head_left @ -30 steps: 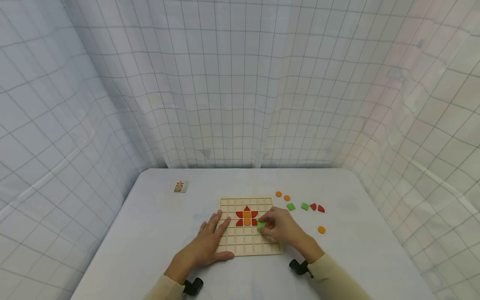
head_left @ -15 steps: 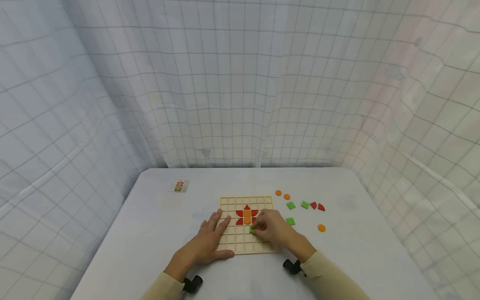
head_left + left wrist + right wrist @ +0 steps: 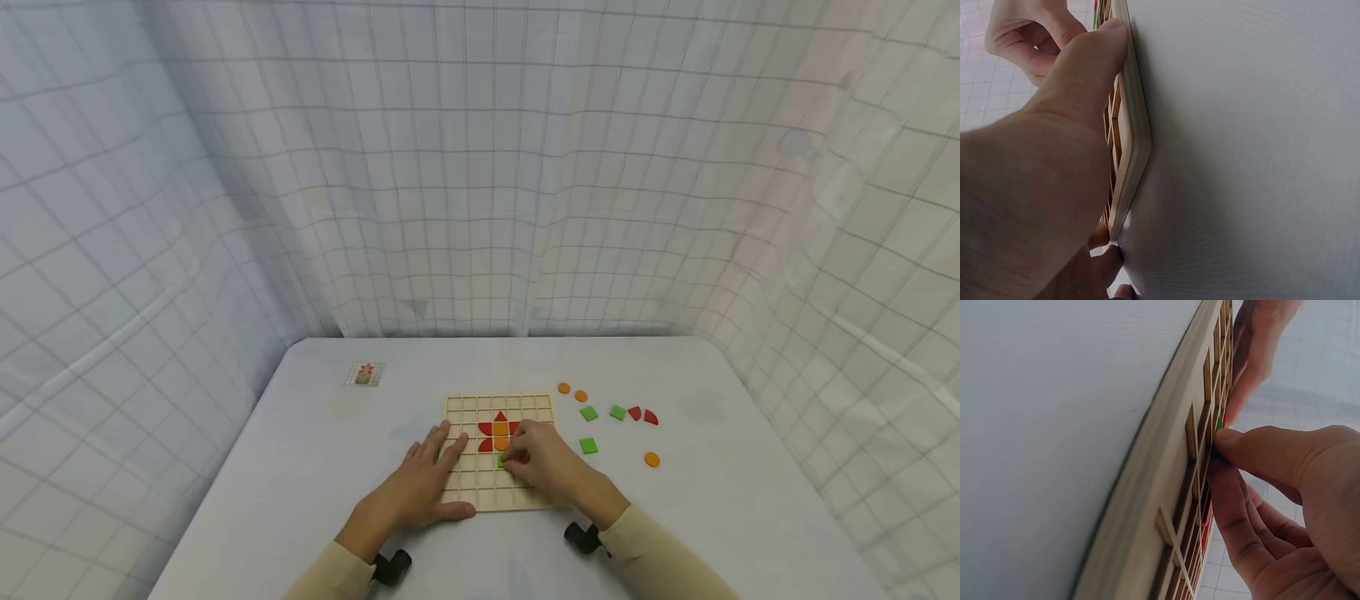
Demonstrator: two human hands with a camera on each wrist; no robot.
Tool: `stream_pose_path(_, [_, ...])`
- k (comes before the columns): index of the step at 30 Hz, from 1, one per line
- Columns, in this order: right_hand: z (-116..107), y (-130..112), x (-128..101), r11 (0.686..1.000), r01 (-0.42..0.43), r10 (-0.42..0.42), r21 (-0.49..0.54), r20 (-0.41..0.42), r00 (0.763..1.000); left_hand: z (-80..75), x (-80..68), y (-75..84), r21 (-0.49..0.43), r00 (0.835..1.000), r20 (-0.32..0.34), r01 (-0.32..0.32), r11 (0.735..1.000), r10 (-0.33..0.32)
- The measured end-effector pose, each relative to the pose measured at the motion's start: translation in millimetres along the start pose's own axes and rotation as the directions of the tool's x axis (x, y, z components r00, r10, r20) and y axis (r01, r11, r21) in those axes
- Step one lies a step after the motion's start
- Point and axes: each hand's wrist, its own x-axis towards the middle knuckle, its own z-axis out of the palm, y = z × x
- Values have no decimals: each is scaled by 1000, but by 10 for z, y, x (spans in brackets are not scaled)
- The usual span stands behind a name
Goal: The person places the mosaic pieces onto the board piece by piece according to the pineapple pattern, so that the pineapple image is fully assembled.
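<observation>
A green tile (image 3: 501, 460) is being pinched by the right hand (image 3: 546, 463) in a cell of the wooden grid board (image 3: 497, 492), just below the red and orange flower pattern (image 3: 498, 433). The board's left edge is being steadied by the flat, open-fingered left hand (image 3: 420, 487) on the worktop (image 3: 315, 450). Loose tiles (image 3: 588, 446) are lying to the right.

The head view looks forward and down over the whole pale surface (image 3: 315, 467); both wrist views sit close at its level, sharing the wooden grid board (image 3: 498, 492) (image 3: 1132, 150) (image 3: 1166, 506).
</observation>
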Motion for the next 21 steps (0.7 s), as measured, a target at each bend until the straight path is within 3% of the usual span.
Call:
stream_pose_path(10, [-12,-18,30,999,29,-29,13,1,1000,32,69,-6,62,1000,-14,-7,998,8])
stream_pose_path(21, [-12,12,17,999,38,-38,17,-5,999,29,44,-23,28,1000,-11,13,1000,-13])
